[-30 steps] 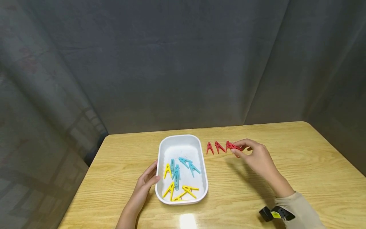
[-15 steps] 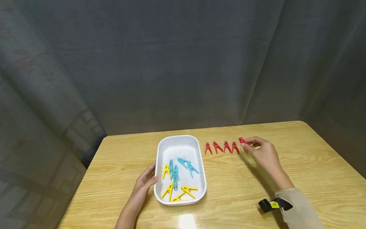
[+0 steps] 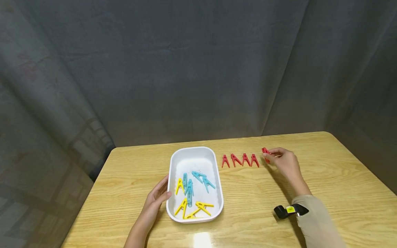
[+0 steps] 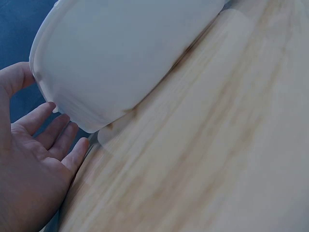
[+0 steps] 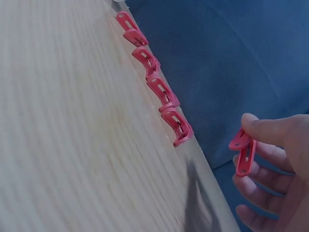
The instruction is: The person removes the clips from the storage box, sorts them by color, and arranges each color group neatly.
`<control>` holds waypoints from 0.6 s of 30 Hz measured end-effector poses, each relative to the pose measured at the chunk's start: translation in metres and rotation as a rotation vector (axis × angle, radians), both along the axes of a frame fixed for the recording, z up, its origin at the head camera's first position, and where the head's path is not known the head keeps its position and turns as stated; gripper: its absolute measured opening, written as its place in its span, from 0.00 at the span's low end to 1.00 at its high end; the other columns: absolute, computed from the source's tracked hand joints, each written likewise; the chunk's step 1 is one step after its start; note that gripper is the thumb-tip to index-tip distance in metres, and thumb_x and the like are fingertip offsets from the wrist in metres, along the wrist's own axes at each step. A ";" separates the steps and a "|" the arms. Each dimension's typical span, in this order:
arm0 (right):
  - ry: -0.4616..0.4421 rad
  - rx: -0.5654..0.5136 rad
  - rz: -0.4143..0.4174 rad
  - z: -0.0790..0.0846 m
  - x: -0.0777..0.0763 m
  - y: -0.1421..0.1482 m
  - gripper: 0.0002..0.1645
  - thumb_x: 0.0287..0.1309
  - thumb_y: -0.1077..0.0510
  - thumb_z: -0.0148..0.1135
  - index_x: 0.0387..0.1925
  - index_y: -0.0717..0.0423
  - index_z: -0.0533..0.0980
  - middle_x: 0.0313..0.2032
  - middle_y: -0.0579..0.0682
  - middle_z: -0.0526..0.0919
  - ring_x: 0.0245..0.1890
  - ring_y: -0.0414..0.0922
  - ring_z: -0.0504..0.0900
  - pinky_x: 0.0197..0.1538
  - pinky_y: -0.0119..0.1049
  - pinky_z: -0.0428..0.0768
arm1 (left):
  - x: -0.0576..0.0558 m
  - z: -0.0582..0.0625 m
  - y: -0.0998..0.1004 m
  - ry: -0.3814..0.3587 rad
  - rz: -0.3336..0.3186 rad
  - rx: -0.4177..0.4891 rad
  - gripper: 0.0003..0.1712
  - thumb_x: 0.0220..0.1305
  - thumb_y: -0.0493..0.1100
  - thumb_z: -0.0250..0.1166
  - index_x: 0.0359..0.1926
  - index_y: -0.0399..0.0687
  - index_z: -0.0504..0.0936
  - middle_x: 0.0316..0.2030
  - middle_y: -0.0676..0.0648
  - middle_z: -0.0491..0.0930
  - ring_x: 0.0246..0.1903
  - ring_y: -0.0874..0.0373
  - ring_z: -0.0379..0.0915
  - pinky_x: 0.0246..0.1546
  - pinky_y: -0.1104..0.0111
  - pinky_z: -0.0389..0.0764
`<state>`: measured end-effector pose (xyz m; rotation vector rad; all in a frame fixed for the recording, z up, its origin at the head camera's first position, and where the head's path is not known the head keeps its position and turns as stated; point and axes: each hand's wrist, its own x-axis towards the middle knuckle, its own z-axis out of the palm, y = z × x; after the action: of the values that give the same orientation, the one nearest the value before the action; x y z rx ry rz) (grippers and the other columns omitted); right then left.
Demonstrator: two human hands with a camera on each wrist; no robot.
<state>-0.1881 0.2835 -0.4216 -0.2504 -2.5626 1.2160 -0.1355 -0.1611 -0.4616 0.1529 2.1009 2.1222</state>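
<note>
white tray sits against the slightly spread fingers of the left hand; yellow pegs and blue pegs inside look left to do. farther off, the right hand pinches a red peg; just left of those fingers, four red pegs form a row, seemingly done.

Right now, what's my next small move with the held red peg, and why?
Probably lower the held red peg onto the table, just right of the four red pegs: the right hand pinches it beyond their row's end, and it looks raised.
</note>
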 end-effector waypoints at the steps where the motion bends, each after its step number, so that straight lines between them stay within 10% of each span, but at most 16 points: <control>1: -0.013 -0.006 -0.007 -0.001 -0.002 0.000 0.22 0.58 0.51 0.71 0.44 0.67 0.82 0.32 0.57 0.85 0.26 0.45 0.82 0.23 0.34 0.74 | 0.000 0.000 0.000 0.000 0.001 0.000 0.35 0.69 0.39 0.59 0.74 0.42 0.61 0.73 0.42 0.59 0.72 0.43 0.52 0.70 0.47 0.49; 18: -0.207 0.070 -0.038 -0.014 -0.015 -0.003 0.23 0.59 0.47 0.69 0.42 0.64 0.83 0.40 0.61 0.85 0.33 0.51 0.77 0.30 0.39 0.70 | 0.000 0.001 0.001 -0.004 -0.004 0.001 0.35 0.69 0.40 0.59 0.74 0.42 0.60 0.73 0.42 0.59 0.72 0.43 0.51 0.70 0.46 0.49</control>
<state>-0.2030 0.2807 -0.4355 -0.4280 -2.7563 1.1382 -0.1352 -0.1605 -0.4605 0.1527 2.0963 2.1194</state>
